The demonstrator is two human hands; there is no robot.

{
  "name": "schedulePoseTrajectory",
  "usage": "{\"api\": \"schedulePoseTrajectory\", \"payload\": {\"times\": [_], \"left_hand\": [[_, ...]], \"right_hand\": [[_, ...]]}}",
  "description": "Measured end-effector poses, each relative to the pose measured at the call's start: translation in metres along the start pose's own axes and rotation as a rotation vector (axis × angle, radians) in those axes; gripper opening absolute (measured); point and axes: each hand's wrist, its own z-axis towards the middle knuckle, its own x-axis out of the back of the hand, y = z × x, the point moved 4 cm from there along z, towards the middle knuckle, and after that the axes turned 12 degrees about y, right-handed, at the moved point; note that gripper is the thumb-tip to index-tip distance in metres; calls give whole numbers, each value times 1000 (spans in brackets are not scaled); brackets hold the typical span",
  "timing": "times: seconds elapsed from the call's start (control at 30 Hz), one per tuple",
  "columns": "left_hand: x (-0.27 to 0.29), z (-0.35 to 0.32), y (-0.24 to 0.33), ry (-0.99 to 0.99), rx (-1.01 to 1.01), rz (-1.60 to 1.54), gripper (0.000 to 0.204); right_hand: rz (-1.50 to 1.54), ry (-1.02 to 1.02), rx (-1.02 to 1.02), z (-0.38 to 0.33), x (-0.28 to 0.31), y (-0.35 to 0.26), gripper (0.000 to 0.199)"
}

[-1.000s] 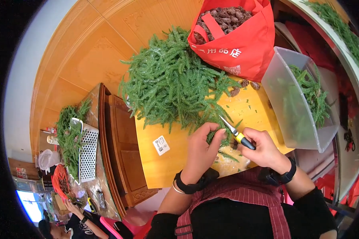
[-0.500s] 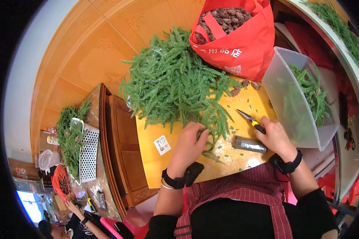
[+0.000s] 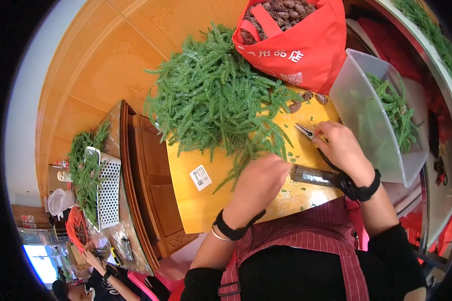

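Observation:
My left hand (image 3: 261, 183) is blurred, its fingers curled together beside the open end of a clear-wrapped bundle of thin dark sticks or wires (image 3: 311, 175). Whatever those fingers may hold is hidden. With my right hand (image 3: 340, 150) I grip a pair of pliers (image 3: 306, 131), jaws pointing far left, the dark handle partly under the palm. A large heap of green artificial pine sprigs (image 3: 211, 95) covers the far left of the yellow table (image 3: 186, 205). One sprig (image 3: 231, 178) sticks out towards my left hand.
Behind stands a red bag (image 3: 306, 50) full of pine cones; a few loose cones (image 3: 295, 107) lie before it. At right is a translucent bin (image 3: 346, 95) with sprigs. Green scraps dot the tabletop. Far left, another person's hand (image 3: 90, 258) is near a red bag (image 3: 75, 228).
My left hand has moved right, away from the sprigs to the bundle's end. My right hand has shifted slightly up and forward with the pliers.

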Motion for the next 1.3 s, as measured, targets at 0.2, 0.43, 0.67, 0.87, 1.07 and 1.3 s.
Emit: {"api": "schedulePoseTrajectory", "payload": {"times": [0.2,0.43,0.67,0.87,1.07,1.3], "left_hand": [[-36,-9,-17,-94,-113,302,9],[-37,-7,-19,-81,-97,301,6],[-28,-3,-15,-103,23,242,6],[-23,-3,-17,-149,15,257,6],[-2,-2,-14,-154,35,326,5],[63,10,10,-34,368,-308,5]], "right_hand": [[-33,88,165,53,-38,-9,24],[-268,96,102,68,-68,7,20],[-227,135,83,59,-52,16,14],[15,103,16,44,-22,2,16],[431,110,-47,21,5,-16,14],[1072,-44,-330,-8,2,-17,17]]}}
